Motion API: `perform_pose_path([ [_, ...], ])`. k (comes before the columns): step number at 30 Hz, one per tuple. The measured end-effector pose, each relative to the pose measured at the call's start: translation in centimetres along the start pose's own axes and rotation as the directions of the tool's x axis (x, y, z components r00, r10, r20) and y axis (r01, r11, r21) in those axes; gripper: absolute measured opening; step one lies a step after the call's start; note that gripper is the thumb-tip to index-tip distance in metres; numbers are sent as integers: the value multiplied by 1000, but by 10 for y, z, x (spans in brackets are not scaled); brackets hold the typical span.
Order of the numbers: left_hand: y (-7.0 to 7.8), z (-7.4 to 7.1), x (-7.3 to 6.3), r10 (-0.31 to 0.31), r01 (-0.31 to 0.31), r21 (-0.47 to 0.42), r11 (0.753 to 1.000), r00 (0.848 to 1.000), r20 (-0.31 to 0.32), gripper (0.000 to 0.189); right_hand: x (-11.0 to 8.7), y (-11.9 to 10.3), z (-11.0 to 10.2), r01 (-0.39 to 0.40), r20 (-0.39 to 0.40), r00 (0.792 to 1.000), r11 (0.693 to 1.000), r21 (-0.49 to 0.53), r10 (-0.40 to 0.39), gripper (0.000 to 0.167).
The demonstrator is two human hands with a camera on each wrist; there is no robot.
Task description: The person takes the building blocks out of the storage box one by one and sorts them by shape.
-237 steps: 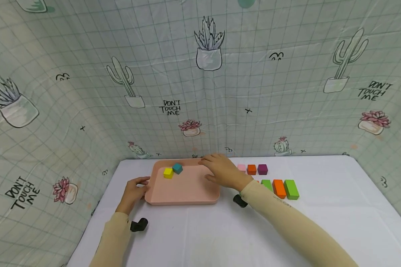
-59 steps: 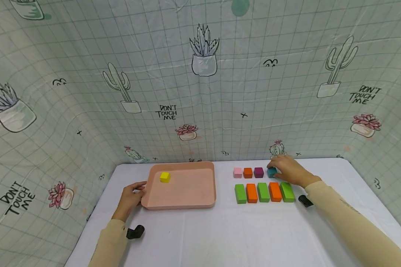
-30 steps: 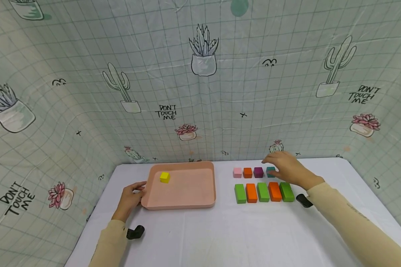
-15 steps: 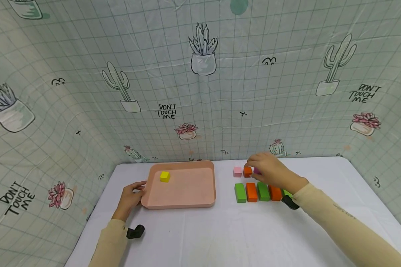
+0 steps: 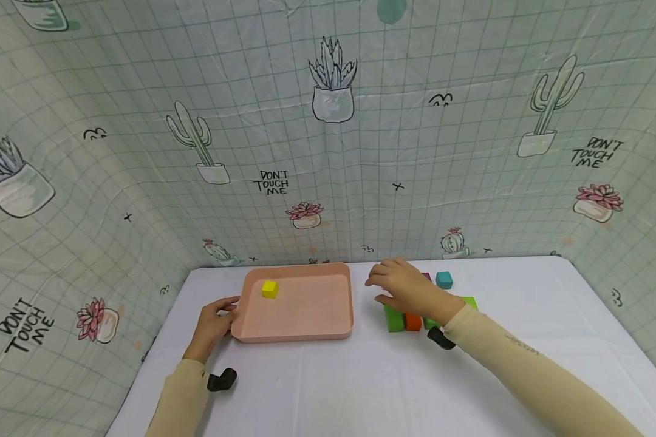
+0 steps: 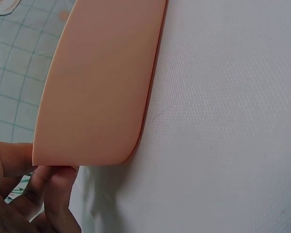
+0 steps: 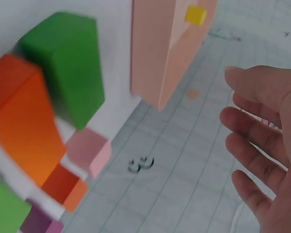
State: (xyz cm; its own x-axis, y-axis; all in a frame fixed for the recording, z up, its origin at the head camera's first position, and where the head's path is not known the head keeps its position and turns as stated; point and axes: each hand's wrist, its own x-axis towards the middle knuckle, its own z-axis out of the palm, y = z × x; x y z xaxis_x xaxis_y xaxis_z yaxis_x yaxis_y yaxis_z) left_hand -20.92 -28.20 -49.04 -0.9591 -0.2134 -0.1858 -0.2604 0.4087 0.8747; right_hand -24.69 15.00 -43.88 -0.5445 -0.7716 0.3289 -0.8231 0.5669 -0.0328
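Note:
In the head view, my left hand [image 5: 214, 326] rests at the left side of a pink tray [image 5: 311, 315], its fingertips against the outer wall. The left wrist view shows these fingers [image 6: 61, 187] at the corner of the tray. A yellow cube [image 5: 270, 289] lies inside, toward the back left. My right hand [image 5: 410, 291], holding nothing, hovers right of the tray over the blocks, fingers spread and slightly bent. It hides part of both rows in the head view; the right wrist view shows a pink cube [image 7: 89, 151], an orange cube [image 7: 65, 187] and a purple cube [image 7: 38, 217].
A teal cube [image 5: 444, 280] ends the back row at the right. In front stand green blocks [image 5: 394, 320] and orange blocks [image 5: 412, 321], partly covered by the right forearm. A patterned cloth [image 5: 382, 152] hangs behind the white table [image 5: 328, 388].
The teal cube has gone from the tray to the right end of the cube row. My right hand has let go of it and moved left along the row. The left hand stays at the tray.

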Motion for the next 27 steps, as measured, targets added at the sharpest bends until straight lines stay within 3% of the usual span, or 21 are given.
perform_pose_path([
  [8,-2,-1,-1,16,-16,-15,1000,1000,6,41,27,-22,12,31,-26,999,999,-17,-31,29],
  [17,-3,0,1,37,-38,-23,999,999,-21,40,62,-46,25,-6,-13,1000,1000,11,6,29],
  [23,-2,0,0,13,-13,-17,1000,1000,-15,42,85,-60,37,-39,12,999,999,3,39,34],
  [27,-1,0,0,0,0,-14,1000,1000,-13,42,99,-68,45,-49,68,996,999,-19,51,37],
])
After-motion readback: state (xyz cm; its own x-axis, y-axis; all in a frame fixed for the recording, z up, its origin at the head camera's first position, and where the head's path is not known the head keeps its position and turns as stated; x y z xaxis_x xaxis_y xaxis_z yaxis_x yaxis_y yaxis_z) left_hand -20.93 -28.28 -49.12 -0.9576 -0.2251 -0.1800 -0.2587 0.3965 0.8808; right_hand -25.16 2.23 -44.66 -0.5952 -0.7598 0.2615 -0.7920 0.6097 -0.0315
